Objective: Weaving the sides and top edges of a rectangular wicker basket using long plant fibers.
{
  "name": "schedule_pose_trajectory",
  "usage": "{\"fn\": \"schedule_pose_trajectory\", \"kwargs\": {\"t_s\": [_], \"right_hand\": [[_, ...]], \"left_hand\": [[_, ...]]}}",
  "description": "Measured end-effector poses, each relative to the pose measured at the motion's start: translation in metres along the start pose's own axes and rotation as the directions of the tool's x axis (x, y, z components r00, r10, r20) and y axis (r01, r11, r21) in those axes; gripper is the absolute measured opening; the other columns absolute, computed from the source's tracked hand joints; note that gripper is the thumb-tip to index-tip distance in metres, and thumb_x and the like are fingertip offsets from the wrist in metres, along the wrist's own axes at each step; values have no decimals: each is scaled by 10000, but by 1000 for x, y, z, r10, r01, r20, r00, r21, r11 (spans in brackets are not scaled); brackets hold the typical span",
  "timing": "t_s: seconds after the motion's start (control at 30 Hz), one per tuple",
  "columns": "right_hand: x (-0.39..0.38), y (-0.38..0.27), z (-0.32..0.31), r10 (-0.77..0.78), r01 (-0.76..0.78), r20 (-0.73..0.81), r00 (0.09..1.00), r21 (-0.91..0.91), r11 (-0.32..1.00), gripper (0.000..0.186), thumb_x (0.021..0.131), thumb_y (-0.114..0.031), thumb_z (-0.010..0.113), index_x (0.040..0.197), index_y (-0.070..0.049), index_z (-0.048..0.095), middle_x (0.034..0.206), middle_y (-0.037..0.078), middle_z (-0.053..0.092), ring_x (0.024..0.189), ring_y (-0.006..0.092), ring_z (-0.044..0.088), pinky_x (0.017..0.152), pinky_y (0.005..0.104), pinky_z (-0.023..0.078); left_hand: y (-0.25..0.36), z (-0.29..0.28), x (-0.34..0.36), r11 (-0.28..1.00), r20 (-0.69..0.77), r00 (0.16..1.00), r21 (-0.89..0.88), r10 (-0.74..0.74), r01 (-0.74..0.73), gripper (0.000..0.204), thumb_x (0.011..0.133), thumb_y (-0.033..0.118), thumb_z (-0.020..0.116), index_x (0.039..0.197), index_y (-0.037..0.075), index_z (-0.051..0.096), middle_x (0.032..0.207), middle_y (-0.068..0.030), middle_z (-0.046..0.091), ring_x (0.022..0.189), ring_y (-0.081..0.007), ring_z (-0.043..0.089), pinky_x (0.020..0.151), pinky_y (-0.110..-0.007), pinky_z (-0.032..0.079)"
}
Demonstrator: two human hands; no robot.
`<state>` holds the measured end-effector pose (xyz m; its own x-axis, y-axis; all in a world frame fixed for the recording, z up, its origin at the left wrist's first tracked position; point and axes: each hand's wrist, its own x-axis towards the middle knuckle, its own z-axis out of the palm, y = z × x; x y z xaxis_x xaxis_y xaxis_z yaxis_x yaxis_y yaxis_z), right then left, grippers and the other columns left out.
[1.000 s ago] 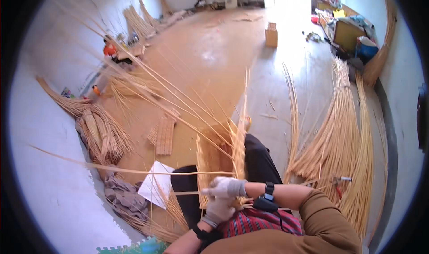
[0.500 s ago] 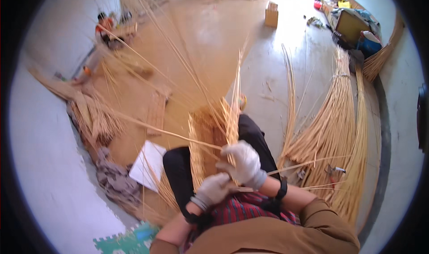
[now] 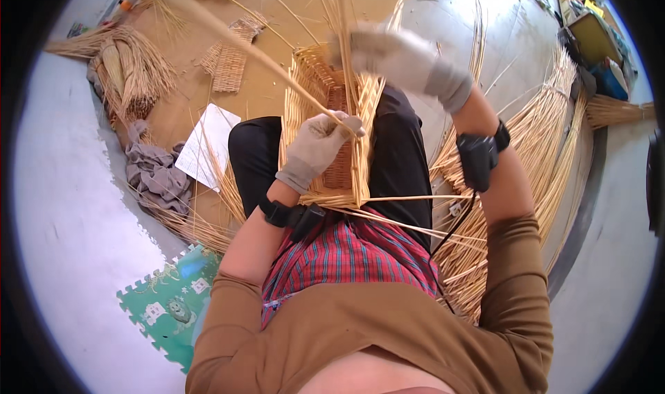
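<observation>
A rectangular wicker basket [image 3: 324, 200] rests on my lap between my knees, with uncut stakes standing up from its walls. My left hand [image 3: 315, 146], in a pale glove, is closed with thumb and fingers pinching a long wicker strand [image 3: 277, 70] at the basket's right wall. That strand slants up and away to the far left. My right hand [image 3: 398, 58], also gloved, is raised over the far right part of the basket beside upright strands [image 3: 344, 41]. Motion smears its fingers, so whether it grips those strands is unclear.
Large bundles of wicker rods [image 3: 512, 165] lie on the right, with another bundle [image 3: 135, 75] far left. A woven panel [image 3: 232, 65], a white sheet [image 3: 208, 145], grey cloth [image 3: 156, 169] and a green foam mat [image 3: 173, 311] are on the left. Loose rods stick out rightward from the basket.
My right hand has risen from near my left hand to the basket's far right side. My left hand now pinches the strand at the right wall. The view has tilted down.
</observation>
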<state>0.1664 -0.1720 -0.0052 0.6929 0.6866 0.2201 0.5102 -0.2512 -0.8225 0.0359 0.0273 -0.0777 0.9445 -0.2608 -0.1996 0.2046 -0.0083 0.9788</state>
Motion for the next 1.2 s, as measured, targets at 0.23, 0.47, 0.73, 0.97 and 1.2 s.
{"fn": "schedule_pose_trajectory", "kwargs": {"t_s": [0.23, 0.47, 0.73, 0.97, 1.2], "right_hand": [[-29, 105, 22, 281, 29, -489, 826, 534, 845, 345, 851, 22, 788, 1166, -49, 668, 1042, 59, 747, 972, 115, 680, 871, 267, 569], [-9, 90, 23, 170, -318, -277, 946, -674, 667, 552, 1065, -554, 410, 1024, -131, 762, 998, 123, 769, 971, 350, 726, 1010, 498, 481], [-32, 84, 40, 28, -351, -456, 890, -644, 680, 418, 919, -473, 744, 993, -63, 713, 917, 122, 763, 829, 265, 723, 888, 449, 537], [-56, 80, 64, 796, -512, -213, 566, 666, 543, 449, 873, -225, 853, 1176, 14, 624, 950, 60, 700, 740, 141, 689, 564, 269, 531], [-23, 16, 38, -307, 272, -408, 860, -142, 952, 454, 835, -17, 748, 1264, -161, 710, 1257, 75, 717, 1113, 231, 656, 936, 353, 533]], "left_hand": [[-33, -6, 44, 942, -123, 984, 326, 125, -79, 335, 922, 135, 803, 1195, 39, 634, 1010, -28, 703, 913, -120, 664, 829, -275, 555], [-13, -19, 39, 984, 110, 989, -141, -97, 112, 311, 959, 83, 753, 1261, 17, 713, 1136, -53, 745, 1048, -133, 684, 957, -288, 565], [-16, -26, 48, 959, 143, 975, -202, -169, 196, 332, 929, 141, 800, 1237, 30, 744, 1130, -38, 764, 1020, -122, 692, 947, -276, 546], [-36, -32, 50, 978, 135, 985, -163, -112, 133, 280, 970, 113, 740, 1235, 22, 742, 1151, -57, 766, 1083, -139, 688, 993, -291, 532], [-21, -19, 43, 998, 5, 999, 40, 39, -39, 228, 948, 132, 772, 1138, 13, 730, 971, -7, 705, 908, -91, 632, 858, -278, 544]]}}
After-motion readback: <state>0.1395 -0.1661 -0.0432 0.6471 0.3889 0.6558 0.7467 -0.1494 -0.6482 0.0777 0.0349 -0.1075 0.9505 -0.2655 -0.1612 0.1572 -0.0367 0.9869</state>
